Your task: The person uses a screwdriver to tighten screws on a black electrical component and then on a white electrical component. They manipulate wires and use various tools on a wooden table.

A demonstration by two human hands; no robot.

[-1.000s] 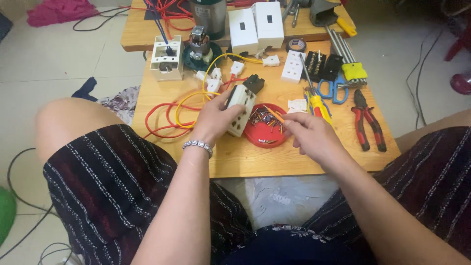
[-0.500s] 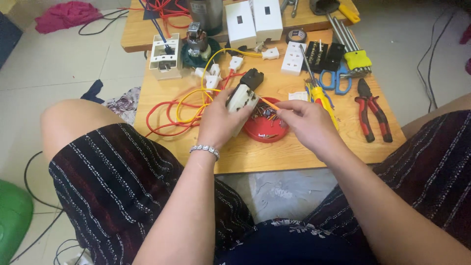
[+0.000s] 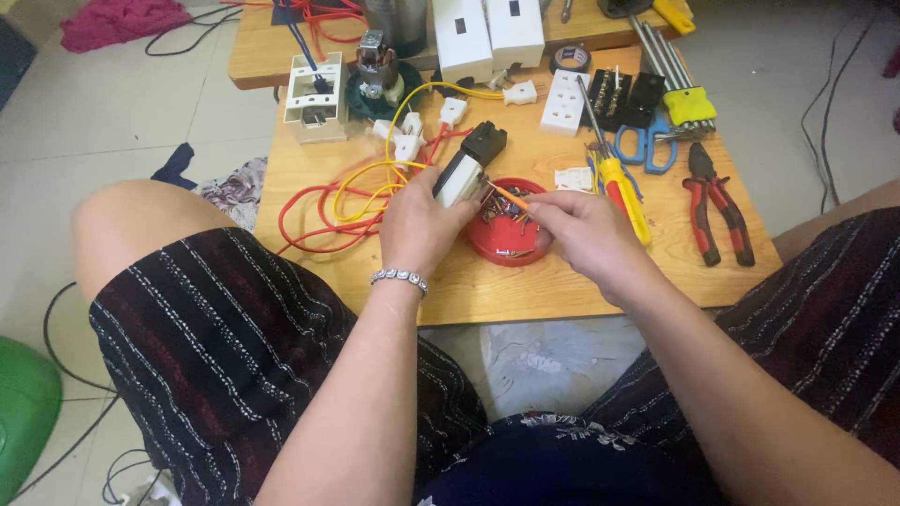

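Observation:
My left hand (image 3: 420,225) grips a white-and-black electrical part (image 3: 466,169), holding it tilted over the low wooden table (image 3: 581,281). Just to its right, my right hand (image 3: 574,230) pinches a thin orange-handled tool (image 3: 507,196) whose tip points at the part. Under both hands sits a round red dish (image 3: 502,251) filled with several small screws. Yellow and red wires (image 3: 333,214) loop on the table left of my left hand.
A yellow-handled screwdriver (image 3: 623,192), red-handled pliers (image 3: 717,211), blue scissors (image 3: 649,150), a white socket plate (image 3: 565,101) and white plugs (image 3: 405,141) lie on the table. A white wall box (image 3: 314,98) and tall white boxes (image 3: 487,36) stand farther back.
Both hands lifted the part slightly above the red dish and drew closer together; the orange tool's tip now meets the part. The view shifted a little.

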